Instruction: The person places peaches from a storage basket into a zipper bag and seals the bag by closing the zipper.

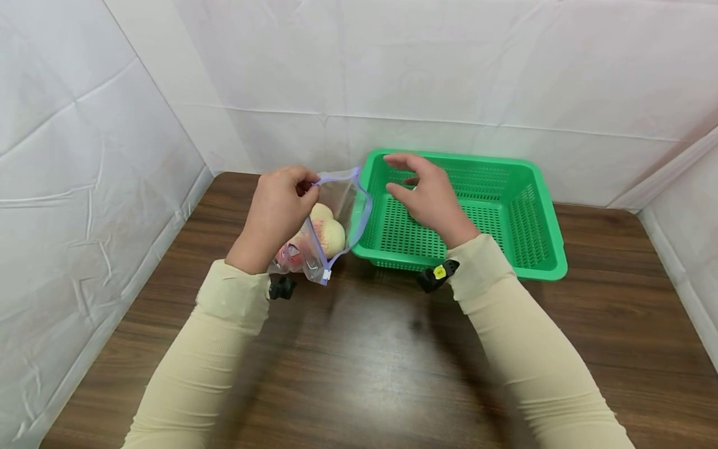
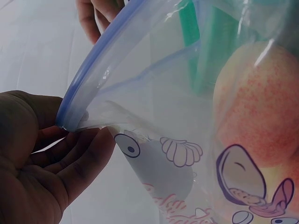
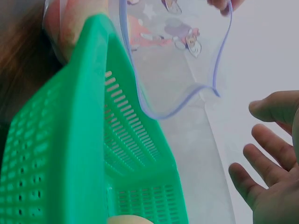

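My left hand (image 1: 280,209) pinches the rim of a clear zip bag (image 2: 154,116) between thumb and fingers. The bag's purple-edged mouth gapes toward the basket, and a white slider hangs at its near corner. Inside lie several pale yellow peaches with a red blush (image 1: 330,236); sea-creature prints cover part of the plastic. Over the left half of a green basket (image 1: 546,249) hovers my right hand (image 1: 429,196), its fingers apart and nothing visible between them. A pale rounded thing (image 3: 131,220) shows at the bottom of the right wrist view, in the basket; most of it is cut off.
The basket stands at the back of a dark wooden table (image 1: 348,374), right beside the bag. White sheeting (image 1: 449,81) hangs behind the table and along both sides. Black wrist cameras (image 1: 432,277) are strapped under the cuffs.
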`<state>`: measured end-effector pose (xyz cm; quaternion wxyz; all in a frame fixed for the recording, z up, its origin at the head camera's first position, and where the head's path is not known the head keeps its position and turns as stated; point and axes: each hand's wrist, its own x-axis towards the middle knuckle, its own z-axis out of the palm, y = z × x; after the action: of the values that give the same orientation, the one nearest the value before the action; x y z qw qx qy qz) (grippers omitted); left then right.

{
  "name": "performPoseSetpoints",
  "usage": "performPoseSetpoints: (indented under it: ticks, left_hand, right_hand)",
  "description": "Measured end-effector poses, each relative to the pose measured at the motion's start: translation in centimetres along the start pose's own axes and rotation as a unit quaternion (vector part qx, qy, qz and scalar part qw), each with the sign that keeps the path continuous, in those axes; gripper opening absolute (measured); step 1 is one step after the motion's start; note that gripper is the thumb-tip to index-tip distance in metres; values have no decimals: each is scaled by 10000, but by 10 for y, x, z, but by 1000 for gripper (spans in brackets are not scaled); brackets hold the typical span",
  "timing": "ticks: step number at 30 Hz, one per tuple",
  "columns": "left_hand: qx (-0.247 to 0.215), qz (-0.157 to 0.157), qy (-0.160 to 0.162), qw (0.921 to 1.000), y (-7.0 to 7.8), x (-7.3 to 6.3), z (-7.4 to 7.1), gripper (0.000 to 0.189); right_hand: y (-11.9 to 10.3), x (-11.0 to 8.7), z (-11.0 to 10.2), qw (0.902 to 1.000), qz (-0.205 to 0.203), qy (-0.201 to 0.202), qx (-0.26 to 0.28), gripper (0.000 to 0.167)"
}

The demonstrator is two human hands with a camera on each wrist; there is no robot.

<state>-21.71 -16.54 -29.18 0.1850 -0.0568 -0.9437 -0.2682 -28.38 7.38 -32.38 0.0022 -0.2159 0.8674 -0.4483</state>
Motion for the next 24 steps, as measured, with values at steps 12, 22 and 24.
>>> performPoseSetpoints:
  ticks: [12,22,24]
  left_hand:
    - [31,-3,-44,10000,1,-4,-3,17]
    - [-61,-63,-152,9998,2,-8,-3,17]
    - [-64,-68,-158,9998,3,-9,-4,17]
  right_hand:
    - [7,11,-13,9980,539,298,-151,44]
    - [21,21,-21,9917,1015,-288,-738,52]
    - [23,22,-22,9889,1134,-470,-838,54]
